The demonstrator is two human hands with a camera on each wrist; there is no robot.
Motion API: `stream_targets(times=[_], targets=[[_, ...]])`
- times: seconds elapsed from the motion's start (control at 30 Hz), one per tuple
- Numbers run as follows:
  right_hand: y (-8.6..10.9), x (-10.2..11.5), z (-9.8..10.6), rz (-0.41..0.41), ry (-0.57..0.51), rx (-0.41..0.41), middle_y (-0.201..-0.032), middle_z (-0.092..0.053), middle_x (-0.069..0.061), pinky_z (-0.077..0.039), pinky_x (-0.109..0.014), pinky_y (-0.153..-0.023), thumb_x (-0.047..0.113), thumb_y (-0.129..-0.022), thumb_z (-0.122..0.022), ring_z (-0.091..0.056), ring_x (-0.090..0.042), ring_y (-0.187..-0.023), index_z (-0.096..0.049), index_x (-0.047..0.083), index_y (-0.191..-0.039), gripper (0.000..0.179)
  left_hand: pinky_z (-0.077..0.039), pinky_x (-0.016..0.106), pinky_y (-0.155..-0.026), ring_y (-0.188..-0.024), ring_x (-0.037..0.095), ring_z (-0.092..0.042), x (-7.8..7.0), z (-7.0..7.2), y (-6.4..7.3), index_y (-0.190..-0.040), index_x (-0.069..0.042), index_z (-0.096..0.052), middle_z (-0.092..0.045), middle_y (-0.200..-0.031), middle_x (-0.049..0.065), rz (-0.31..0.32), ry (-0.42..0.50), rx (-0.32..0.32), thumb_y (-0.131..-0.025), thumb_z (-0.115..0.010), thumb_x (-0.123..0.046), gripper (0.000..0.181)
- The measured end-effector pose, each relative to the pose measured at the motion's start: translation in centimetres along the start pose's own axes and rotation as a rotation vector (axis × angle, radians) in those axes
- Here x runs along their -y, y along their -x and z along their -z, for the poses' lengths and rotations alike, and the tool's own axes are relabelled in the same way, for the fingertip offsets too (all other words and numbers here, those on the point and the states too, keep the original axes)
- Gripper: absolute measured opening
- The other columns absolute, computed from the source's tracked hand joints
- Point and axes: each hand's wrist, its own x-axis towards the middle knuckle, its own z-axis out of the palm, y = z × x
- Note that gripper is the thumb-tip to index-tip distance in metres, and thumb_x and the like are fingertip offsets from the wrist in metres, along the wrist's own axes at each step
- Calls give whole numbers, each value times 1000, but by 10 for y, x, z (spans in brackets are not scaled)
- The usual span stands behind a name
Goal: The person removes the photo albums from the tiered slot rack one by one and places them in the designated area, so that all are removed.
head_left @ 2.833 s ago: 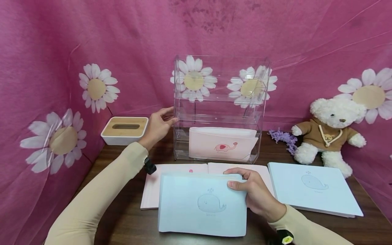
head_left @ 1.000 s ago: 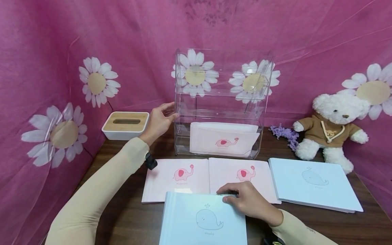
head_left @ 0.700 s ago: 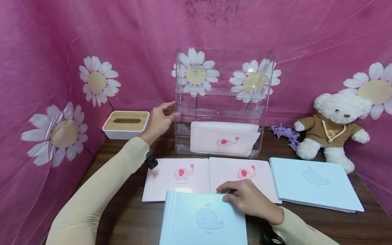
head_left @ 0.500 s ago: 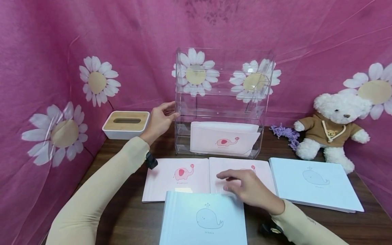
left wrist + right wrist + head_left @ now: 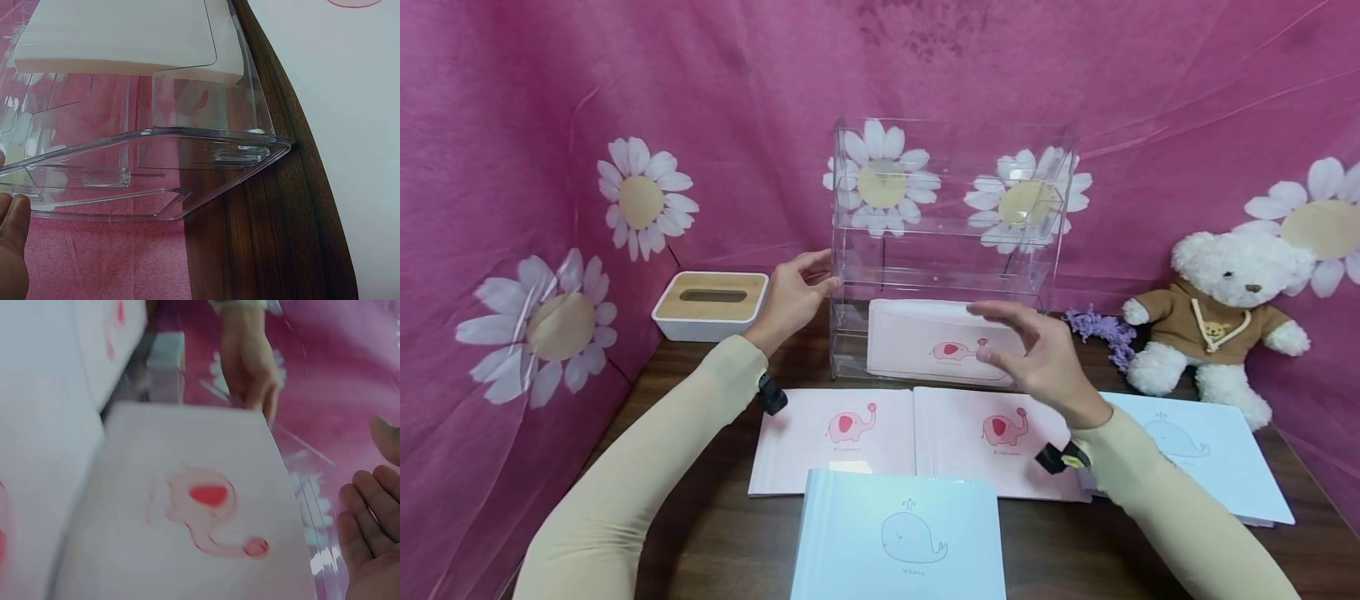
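Note:
A clear acrylic rack [image 5: 940, 258] with stacked tiers stands at the back middle. My left hand [image 5: 793, 300] holds its left side edge; in the left wrist view, fingers [image 5: 14, 219] show at that rim. In the bottom tier leans a pink elephant booklet [image 5: 902, 342]. My right hand [image 5: 1048, 358] hovers in front of this booklet's right end with fingers spread, holding nothing. Two more pink elephant booklets, a left one [image 5: 797, 442] and a right one [image 5: 951, 450], lie on the table before the rack. Nearer me lies a light blue whale booklet [image 5: 842, 542].
Another light blue whale booklet [image 5: 1232, 467], or a stack of them, lies at the right, partly behind my right sleeve. A white teddy bear [image 5: 1213, 325] in a brown hoodie and a purple bundle [image 5: 1101, 329] sit behind it. A wood-topped tissue box [image 5: 711, 308] stands at the left.
My right hand lowered the blue whale booklet onto the table and let go of it. It then rose forward to the rack's bottom tier. My left hand has stayed at the rack.

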Motion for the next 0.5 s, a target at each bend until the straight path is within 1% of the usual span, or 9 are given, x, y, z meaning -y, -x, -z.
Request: stream_targets(times=[0.1,0.23,0.37,0.5], targets=[[-13,-3,8,-4,-18,-11,-132,-67,-20,-48,-24,-113,-21,-75,-76,-62,-9,-125,-61,-5,-133,62,-59,35,-99,-117,21,-69,0,0,0,-138,-13,-63,-72,-128,9,3,1,-2,-91,-77,-18,50],[-25,-9,18,-45,-26,-21,-136,-66,-15,-45,-21,-114,-19,-77,-75,-61,-9,-127,-59,-4,-136,63,-59,35,-100,-117,21,-69,-1,0,0,-139,-13,-63,-72,-128,9,11,6,1,-91,-77,-18,50],[-31,-17,25,-86,-15,-48,-136,-67,-5,-46,-17,-112,-17,-79,-75,-61,-6,-127,-59,-3,-137,61,-59,36,-100,-117,22,-69,0,0,0,-139,-13,-63,-71,-128,9,18,9,4,-91,-77,-17,50],[-33,-24,32,-112,-17,-72,-135,-68,-4,-50,-14,-106,-16,-80,-75,-61,-5,-126,-59,-4,-137,61,-59,36,-100,-117,22,-69,0,0,0,-139,-13,-63,-71,-128,10,18,11,4,-91,-77,-16,50]])
